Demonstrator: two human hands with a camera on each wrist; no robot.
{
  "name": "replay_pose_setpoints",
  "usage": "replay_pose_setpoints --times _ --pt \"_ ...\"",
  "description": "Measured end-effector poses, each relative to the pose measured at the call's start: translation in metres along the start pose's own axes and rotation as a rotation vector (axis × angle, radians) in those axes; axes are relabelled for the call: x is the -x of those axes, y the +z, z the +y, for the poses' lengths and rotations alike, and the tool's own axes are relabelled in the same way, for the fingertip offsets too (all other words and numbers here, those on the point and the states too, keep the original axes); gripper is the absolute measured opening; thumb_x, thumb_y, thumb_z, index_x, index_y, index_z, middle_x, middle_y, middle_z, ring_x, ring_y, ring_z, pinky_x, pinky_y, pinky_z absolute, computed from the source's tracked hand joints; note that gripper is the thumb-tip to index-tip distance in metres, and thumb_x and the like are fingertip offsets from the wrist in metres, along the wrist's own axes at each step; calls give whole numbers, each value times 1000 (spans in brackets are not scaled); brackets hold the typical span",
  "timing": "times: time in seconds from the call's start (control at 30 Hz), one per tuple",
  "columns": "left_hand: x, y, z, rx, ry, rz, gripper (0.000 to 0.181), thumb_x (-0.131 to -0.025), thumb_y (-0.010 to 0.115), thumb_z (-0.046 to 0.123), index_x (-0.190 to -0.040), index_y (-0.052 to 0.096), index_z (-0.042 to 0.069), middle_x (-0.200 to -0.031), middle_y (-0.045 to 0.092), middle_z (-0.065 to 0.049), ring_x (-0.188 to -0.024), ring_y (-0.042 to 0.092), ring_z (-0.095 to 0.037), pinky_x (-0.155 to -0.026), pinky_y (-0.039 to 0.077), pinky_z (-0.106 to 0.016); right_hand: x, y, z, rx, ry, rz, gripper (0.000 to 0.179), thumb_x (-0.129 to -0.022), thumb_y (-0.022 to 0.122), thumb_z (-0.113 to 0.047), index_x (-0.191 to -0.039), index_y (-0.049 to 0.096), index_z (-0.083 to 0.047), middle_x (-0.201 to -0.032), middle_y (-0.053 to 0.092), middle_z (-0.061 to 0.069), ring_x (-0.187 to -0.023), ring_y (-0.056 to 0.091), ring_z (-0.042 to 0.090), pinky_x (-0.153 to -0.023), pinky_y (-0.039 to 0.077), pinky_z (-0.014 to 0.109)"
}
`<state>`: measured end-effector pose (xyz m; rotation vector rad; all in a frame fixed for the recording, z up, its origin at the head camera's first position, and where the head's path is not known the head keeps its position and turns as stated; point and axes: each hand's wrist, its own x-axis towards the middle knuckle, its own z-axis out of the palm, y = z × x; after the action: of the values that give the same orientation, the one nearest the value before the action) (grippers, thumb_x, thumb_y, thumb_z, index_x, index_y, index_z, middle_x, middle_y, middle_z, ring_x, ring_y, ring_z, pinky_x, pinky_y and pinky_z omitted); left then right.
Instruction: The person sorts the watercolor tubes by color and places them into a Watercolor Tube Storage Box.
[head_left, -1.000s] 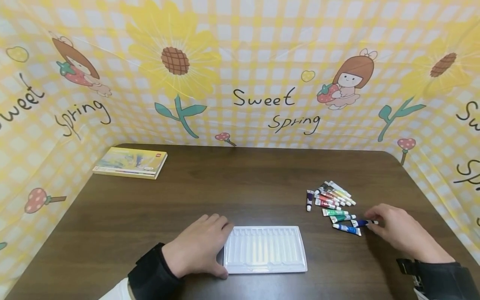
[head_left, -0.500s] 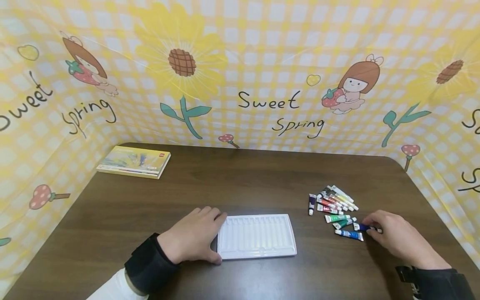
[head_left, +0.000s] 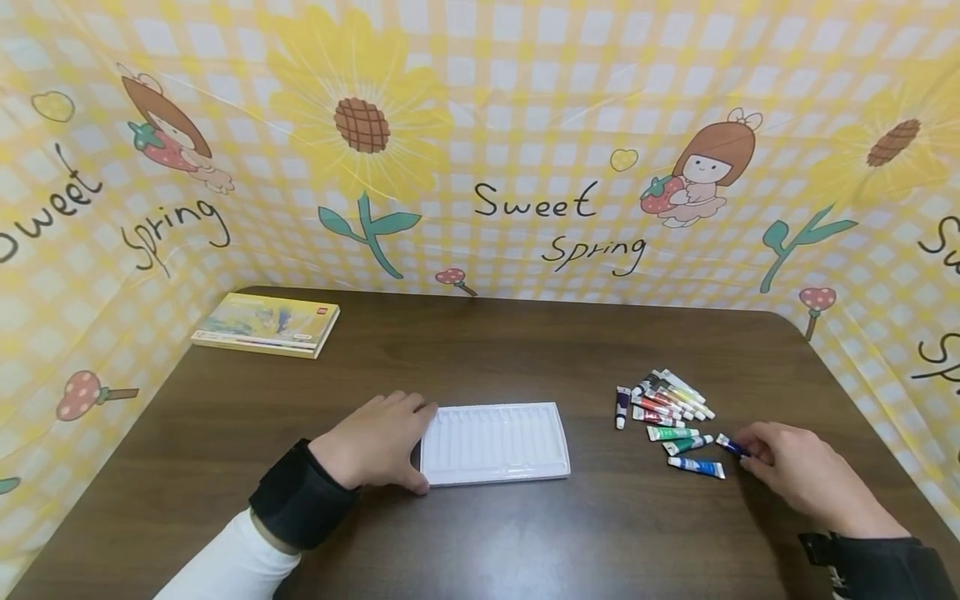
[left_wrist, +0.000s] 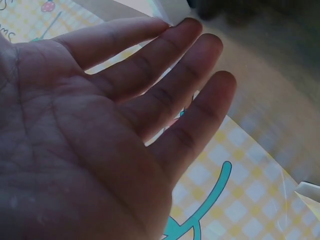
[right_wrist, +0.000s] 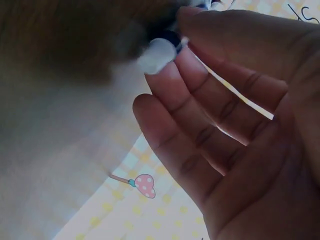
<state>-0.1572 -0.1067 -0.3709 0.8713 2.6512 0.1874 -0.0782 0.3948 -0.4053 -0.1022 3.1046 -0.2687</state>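
My left hand (head_left: 375, 446) grips the left end of a white plastic tray (head_left: 495, 444) with long grooves, thumb at the near corner and fingers at the far one. In the left wrist view, a white edge (left_wrist: 172, 11) of it shows by the fingertips. At the right, my right hand (head_left: 806, 471) pinches a small dark-blue paint tube (head_left: 729, 445) between thumb and fingers. The right wrist view shows its white cap (right_wrist: 156, 56); the hand hides part of the tube. Close by lie a blue paint tube (head_left: 696, 467) and two green tubes (head_left: 686, 445).
Behind the green tubes is a pile of several paint tubes (head_left: 671, 398), red, yellow, white and black among them. A dark purple tube (head_left: 622, 408) lies just left of it. A yellow box (head_left: 266, 323) sits at the table's far left, before a checked cloth wall (head_left: 525, 150).
My left hand has slid the tray leftward and away from me. The dark-blue tube has turned in my right hand and now angles away from the blue tube. The other tubes stay put.
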Motion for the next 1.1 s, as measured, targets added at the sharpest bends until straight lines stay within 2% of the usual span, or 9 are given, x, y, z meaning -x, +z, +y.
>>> replay_pose_setpoints --times 0.17,0.33,0.5,0.63,0.8,0.97,1.1 --pt "-2 -3 0 -9 -12 -9 98 -77 94 39 -151 50 -7 -155 52 -26 -142 50 -44 -119 40 -60 0 1 -2 4 11 31 15 -85 84 -7 -97 74 -5 -88 70 4 -80 65 20 -67 55 46" --pt "-4 -5 1 -2 -12 3 99 -75 96 40 -150 51 -6 -154 53 -26 -141 51 -43 -119 40 -60 0 2 -4 30 -2 36 13 -86 82 -4 -95 74 -6 -86 67 1 -77 62 16 -66 53 42" --pt "-9 -4 2 -14 -9 1 98 -75 96 39 -149 52 -6 -151 55 -25 -139 52 -42 -119 41 -59 -1 0 -3 33 -14 18 9 -88 79 -1 -95 75 -4 -84 70 1 -75 64 17 -64 53 41" --pt "-12 -4 2 -6 -19 -8 98 -74 97 39 -150 52 -5 -152 54 -25 -140 51 -41 -120 40 -59 -2 -3 0 10 19 -9 9 -91 73 2 -100 75 -1 -88 74 10 -75 64 20 -62 52 41" --pt "-16 -5 1 25 -20 -28 98 -74 97 38 -152 52 -2 -155 53 -22 -142 49 -41 -121 38 -59 -4 -5 3 -11 60 -4 8 -94 69 2 -101 72 1 -86 73 11 -71 58 19 -62 48 39" --pt "-17 -4 0 41 -26 -38 101 -73 97 42 -152 52 -1 -155 53 -21 -143 49 -39 -122 38 -59 -5 -5 5 -17 69 9 6 -93 70 2 -98 74 1 -89 75 15 -79 69 29 -67 55 51" --pt "-18 -3 0 39 -24 -38 100 -73 96 44 -151 53 -2 -153 54 -21 -141 50 -39 -121 39 -59 -6 -4 5 -5 62 30 6 -91 73 3 -94 78 1 -91 76 19 -85 72 37 -74 57 58"
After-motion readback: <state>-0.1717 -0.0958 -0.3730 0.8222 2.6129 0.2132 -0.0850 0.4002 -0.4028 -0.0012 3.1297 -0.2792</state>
